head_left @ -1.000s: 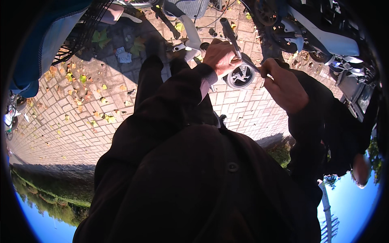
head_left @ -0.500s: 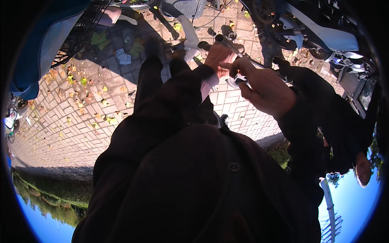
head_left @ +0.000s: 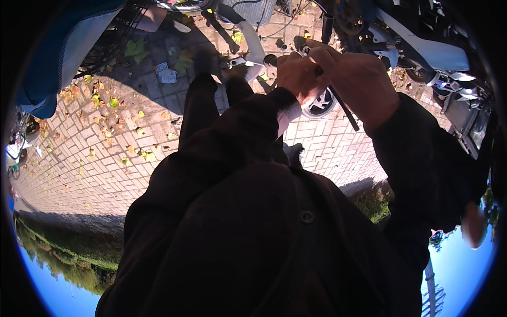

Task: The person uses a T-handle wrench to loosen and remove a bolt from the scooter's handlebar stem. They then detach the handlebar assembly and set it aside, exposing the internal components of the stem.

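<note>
My left hand is closed, its fingers curled under and turned away, so what they hold is hidden. Pressed close beside it, my right hand has its fingers bent around a slim dark bar. The bar's lower end slants out below that hand. At the fingertips of both hands shows a small shiny metal part. Below the hands stands a small spoked wheel, partly covered by them. Just left of my left hand is a dark round-ended grip, and a black cylindrical grip points up beyond my right hand.
Parked two-wheelers crowd the right. A blue-and-white cover and a black wire basket are at far left. White cards and leaves lie on the brick paving. A person in dark clothes stands at right.
My right hand has moved up and right, from a loose curl to a closed grip beside my left hand. The bar has swung from slanting gently to pointing steeply down.
</note>
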The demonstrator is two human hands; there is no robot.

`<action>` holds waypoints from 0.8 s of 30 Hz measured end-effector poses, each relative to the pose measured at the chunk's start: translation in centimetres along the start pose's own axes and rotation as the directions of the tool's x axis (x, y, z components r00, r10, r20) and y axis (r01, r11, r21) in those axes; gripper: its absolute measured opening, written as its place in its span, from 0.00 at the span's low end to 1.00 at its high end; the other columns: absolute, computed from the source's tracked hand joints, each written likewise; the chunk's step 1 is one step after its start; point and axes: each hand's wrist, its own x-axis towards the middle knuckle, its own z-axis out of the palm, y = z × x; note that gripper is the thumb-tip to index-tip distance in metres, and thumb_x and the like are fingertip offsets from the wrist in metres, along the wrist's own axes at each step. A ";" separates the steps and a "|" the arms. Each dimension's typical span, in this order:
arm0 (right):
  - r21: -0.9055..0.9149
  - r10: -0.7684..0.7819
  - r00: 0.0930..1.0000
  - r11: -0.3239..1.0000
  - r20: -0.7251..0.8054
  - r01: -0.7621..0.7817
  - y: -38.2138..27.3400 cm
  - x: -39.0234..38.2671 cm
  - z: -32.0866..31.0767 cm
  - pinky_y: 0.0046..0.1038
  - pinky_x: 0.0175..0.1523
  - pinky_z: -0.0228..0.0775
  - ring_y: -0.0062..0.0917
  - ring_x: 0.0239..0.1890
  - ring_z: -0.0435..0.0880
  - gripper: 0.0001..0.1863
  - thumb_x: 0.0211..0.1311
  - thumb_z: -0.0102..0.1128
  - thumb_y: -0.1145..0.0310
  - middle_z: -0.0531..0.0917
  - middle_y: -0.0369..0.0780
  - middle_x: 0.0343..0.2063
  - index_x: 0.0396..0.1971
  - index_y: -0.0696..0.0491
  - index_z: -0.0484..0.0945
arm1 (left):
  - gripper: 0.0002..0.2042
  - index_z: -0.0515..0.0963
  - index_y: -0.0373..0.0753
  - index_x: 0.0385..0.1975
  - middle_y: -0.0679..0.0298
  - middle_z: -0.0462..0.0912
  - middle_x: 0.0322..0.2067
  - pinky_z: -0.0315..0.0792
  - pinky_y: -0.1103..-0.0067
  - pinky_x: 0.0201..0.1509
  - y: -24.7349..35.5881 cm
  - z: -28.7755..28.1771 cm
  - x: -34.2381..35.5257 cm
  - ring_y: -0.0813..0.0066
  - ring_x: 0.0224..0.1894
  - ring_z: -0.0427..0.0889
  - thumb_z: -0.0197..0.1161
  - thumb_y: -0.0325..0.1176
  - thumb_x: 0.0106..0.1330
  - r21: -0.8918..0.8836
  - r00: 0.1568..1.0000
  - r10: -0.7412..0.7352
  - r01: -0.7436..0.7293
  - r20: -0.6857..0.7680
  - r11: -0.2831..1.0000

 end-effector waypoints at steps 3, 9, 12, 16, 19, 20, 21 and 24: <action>0.178 0.182 0.983 0.968 -0.006 -0.178 1.8 -1.1 1.1 0.34 0.28 0.74 0.37 0.25 0.84 0.15 0.63 0.56 0.77 0.81 0.43 0.23 0.50 0.49 0.72 | 0.18 0.84 0.44 0.20 0.60 0.85 0.25 0.64 0.66 0.52 1.4 -2.0 -0.2 0.58 0.39 0.79 0.58 0.52 0.58 -0.075 0.969 -0.152 0.169 0.194 0.983; 0.151 0.328 0.943 0.931 0.059 -0.333 2.5 -4.8 4.0 0.37 0.30 0.74 0.42 0.30 0.86 0.14 0.64 0.61 0.72 0.83 0.42 0.25 0.48 0.47 0.71 | 0.19 0.82 0.34 0.40 0.58 0.81 0.24 0.73 0.75 0.41 -0.5 -4.1 0.4 0.67 0.35 0.82 0.53 0.46 0.71 -0.510 0.877 -0.041 0.316 0.479 0.800; 0.128 0.426 0.896 0.889 0.126 -0.440 2.1 -5.4 4.7 0.38 0.34 0.75 0.41 0.33 0.86 0.15 0.63 0.63 0.71 0.85 0.42 0.28 0.48 0.47 0.71 | 0.15 0.78 0.36 0.50 0.62 0.79 0.30 0.73 0.76 0.43 -2.2 -4.2 0.0 0.76 0.38 0.80 0.53 0.38 0.72 -0.667 0.891 0.090 0.263 0.445 0.697; 0.157 0.523 0.831 0.819 0.190 -0.551 2.0 -5.3 4.7 0.40 0.37 0.76 0.42 0.36 0.87 0.16 0.64 0.63 0.68 0.87 0.43 0.34 0.50 0.48 0.71 | 0.18 0.76 0.40 0.56 0.62 0.81 0.38 0.75 0.74 0.49 -3.4 -3.9 -0.2 0.79 0.43 0.79 0.61 0.23 0.66 -0.737 0.893 0.206 0.181 0.401 0.652; 0.155 0.566 0.797 0.785 0.211 -0.599 1.8 -5.1 4.5 0.40 0.39 0.76 0.42 0.37 0.86 0.16 0.64 0.63 0.65 0.87 0.43 0.36 0.50 0.49 0.71 | 0.18 0.77 0.42 0.54 0.63 0.82 0.39 0.77 0.75 0.50 -2.8 -3.3 -0.1 0.68 0.45 0.83 0.65 0.23 0.65 -0.475 0.896 0.427 -0.325 0.122 0.818; 0.160 0.561 0.812 0.797 0.164 -0.583 1.6 -4.9 4.5 0.41 0.39 0.76 0.42 0.37 0.86 0.16 0.64 0.64 0.64 0.86 0.43 0.35 0.48 0.49 0.71 | 0.18 0.77 0.43 0.52 0.61 0.83 0.39 0.77 0.74 0.47 -2.2 -2.8 -0.2 0.64 0.44 0.83 0.69 0.30 0.63 -0.321 0.936 0.287 -0.214 0.203 0.923; 0.167 0.557 0.823 0.806 0.116 -0.568 1.3 -4.8 4.4 0.42 0.40 0.76 0.43 0.38 0.86 0.16 0.63 0.64 0.63 0.86 0.44 0.34 0.47 0.50 0.71 | 0.17 0.78 0.42 0.48 0.61 0.83 0.36 0.76 0.72 0.41 -1.4 -2.2 -0.2 0.65 0.40 0.83 0.72 0.38 0.62 -0.196 0.962 0.228 -0.196 0.152 0.961; -0.012 0.618 0.764 0.779 0.184 -0.627 -0.5 -4.9 3.9 0.42 0.38 0.76 0.43 0.37 0.86 0.17 0.63 0.65 0.63 0.86 0.43 0.35 0.48 0.50 0.71 | 0.15 0.81 0.39 0.36 0.64 0.79 0.23 0.71 0.75 0.31 0.0 -0.9 1.0 0.73 0.27 0.78 0.72 0.44 0.62 -0.381 0.972 0.062 0.029 0.225 0.924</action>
